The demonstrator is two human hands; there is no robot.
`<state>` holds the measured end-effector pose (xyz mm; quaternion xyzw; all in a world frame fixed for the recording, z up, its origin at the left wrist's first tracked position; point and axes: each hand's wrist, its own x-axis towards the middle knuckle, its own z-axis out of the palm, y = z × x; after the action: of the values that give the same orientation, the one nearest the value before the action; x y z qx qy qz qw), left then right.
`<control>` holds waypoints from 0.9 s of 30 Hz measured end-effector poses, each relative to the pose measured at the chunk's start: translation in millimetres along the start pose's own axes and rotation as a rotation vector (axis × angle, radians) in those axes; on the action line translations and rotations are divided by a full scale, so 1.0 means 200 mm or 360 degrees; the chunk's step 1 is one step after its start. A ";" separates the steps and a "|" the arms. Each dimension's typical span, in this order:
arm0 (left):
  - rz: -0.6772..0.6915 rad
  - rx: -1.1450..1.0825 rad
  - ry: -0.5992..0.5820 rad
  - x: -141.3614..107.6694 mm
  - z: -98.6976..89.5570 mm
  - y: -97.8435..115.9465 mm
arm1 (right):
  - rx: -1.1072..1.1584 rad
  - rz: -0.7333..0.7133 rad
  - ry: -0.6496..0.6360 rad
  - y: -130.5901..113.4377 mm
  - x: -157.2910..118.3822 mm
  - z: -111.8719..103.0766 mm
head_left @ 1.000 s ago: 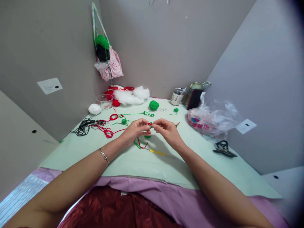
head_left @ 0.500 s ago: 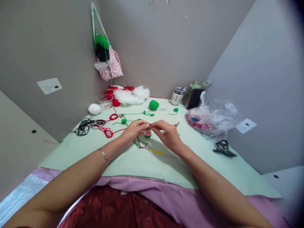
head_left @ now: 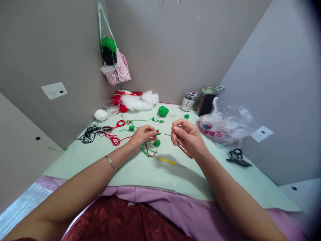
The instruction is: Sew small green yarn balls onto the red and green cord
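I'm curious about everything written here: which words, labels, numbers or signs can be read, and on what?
"超市" on the plastic bag; characters before it unclear.
Can: label too small.
Clear tub: red print blurred.
Left wall plate: writing too small.

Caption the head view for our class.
Left hand pinching red-and-green yarn, right hand holding an orange-handled tool.

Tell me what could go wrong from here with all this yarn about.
The small red-and-green piece is held at the fingertips of the left hand, so it might slip out. The red yarn loops lie against the black yarn tangle, so a tug could knot them together. The yellow-handled tool lies close by the loose red and green strands, and might snag them if they're dragged across.
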<state>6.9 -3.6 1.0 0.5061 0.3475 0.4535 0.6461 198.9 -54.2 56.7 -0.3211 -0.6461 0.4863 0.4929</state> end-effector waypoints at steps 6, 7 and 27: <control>0.0087 -0.0100 -0.0014 -0.01 0.01 0.00 | -0.0763 -0.0202 0.0234 0.03 0.01 0.00; 0.0105 -0.0113 -0.0018 -0.01 0.01 -0.01 | -0.0940 -0.0276 0.0240 0.05 0.01 0.01; 0.0159 -0.0057 -0.0012 -0.01 -0.01 -0.01 | -0.1794 -0.0533 0.0090 0.16 0.01 -0.03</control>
<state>5.4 -4.8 -1.2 0.5130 0.3111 0.4894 0.6328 202.4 -39.6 27.4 -0.4400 -0.8335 -0.0255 0.3332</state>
